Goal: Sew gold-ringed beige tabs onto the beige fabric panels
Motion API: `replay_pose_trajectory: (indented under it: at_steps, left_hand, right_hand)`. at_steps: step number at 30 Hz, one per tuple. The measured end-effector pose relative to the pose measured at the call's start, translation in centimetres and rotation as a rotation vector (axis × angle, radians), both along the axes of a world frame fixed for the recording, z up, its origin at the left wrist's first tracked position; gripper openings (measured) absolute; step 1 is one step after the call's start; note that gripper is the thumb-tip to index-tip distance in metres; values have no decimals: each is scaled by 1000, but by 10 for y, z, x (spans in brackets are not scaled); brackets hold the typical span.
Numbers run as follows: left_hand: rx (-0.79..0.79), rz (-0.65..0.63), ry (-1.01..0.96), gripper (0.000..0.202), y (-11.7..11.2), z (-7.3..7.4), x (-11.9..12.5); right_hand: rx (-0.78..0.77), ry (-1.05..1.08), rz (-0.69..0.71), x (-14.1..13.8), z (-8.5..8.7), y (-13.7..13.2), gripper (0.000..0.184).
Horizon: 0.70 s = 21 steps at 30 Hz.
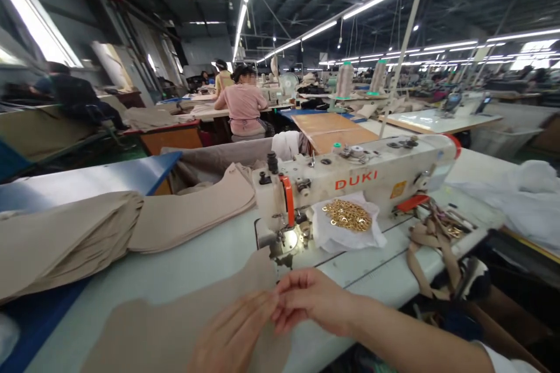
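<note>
A beige fabric piece (175, 320) lies on the pale table in front of the sewing machine (350, 172), its narrow notched end near the needle area. My left hand (236, 329) is over the fabric's near edge, fingers closed together on it and slightly blurred. Against its fingertips, my right hand (312, 300) makes a pinch with curled fingers. What is between the right fingertips is too small or hidden to make out. Behind the hands, a heap of gold metal rings (347, 215) rests on a white cloth (324, 236) against the machine.
Stacks of beige fabric pieces (192, 213) lie to the left. Beige straps (433, 250) and small metal parts sit in a tray at the right. White plastic (529, 192) is farther right. A person in a pink top (242, 108) sits ahead, facing away.
</note>
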<state>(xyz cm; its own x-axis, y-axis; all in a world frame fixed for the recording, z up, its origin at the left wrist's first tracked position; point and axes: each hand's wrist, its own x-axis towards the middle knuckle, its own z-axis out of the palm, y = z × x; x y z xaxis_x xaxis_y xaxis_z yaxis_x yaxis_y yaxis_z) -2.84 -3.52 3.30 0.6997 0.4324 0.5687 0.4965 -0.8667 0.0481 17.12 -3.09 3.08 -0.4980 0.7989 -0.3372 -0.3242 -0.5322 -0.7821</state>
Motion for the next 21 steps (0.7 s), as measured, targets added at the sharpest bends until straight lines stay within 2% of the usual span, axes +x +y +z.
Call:
replay_pose_trajectory:
  at_steps: [5,7,11,14,16,19,20,21]
  left_hand:
    - [-20,-33,-11,55,10,-9,4]
    - [-92,-7,-65,54,11,-9,9]
    - [-383,215,-241,26,12,-5,23]
    - [-671,335,-225,24,17,-1,27]
    - [-819,368,-215,26,25,-1,25]
    - [-965,428,-314,32,41,-6,16]
    - [-1001,451,-357,34,45,-9,13]
    - [-1028,469,-389,35,50,-12,11]
  right_hand:
    - [-35,64,54,15,-1,7,41]
    - [-19,33,32,15,-4,9,42]
    - [57,-29,-39,11,-13,13,46]
    - [165,-119,-33,11,-18,13,45]
    - [337,-305,-10,19,-17,15,34]
    - [809,-837,-28,50,-8,27,11]
    - [945,-1029,-65,63,-4,34,12]
    - [1006,-1200,-86,76,-1,43,15]
